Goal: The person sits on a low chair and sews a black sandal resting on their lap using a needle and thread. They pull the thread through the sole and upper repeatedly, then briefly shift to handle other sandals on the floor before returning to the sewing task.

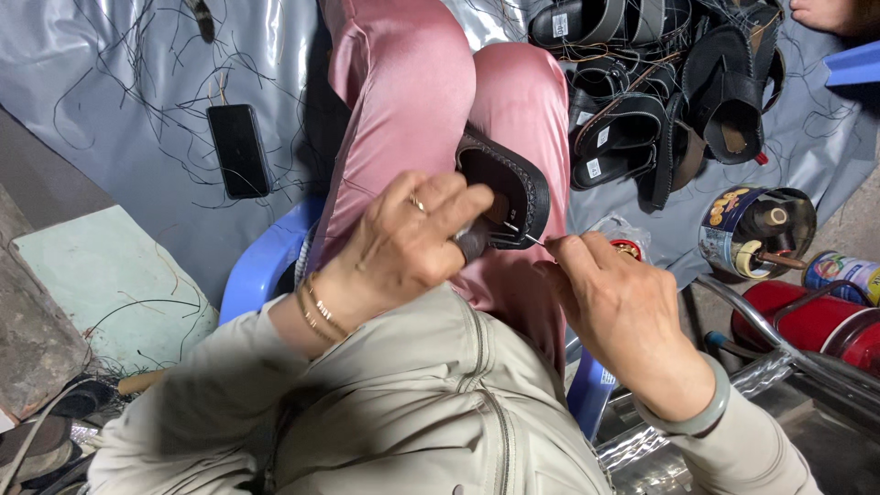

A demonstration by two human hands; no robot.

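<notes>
A black sandal (513,183) with stitched edging rests on my lap, over pink trousers (431,92). My left hand (403,243) grips the sandal's near end, thumb and fingers closed around it. My right hand (610,293) pinches a thin needle (524,235) whose tip touches the sandal's rim. A gold ring and bracelets show on the left hand and wrist, a grey band on the right wrist.
A pile of black sandals (660,101) lies on the grey sheet ahead. A black phone (238,149) lies to the left among loose threads. An open tin (756,231) with tools, a second can (843,273) and a red cylinder (807,321) stand at right. I sit on a blue plastic chair (261,266).
</notes>
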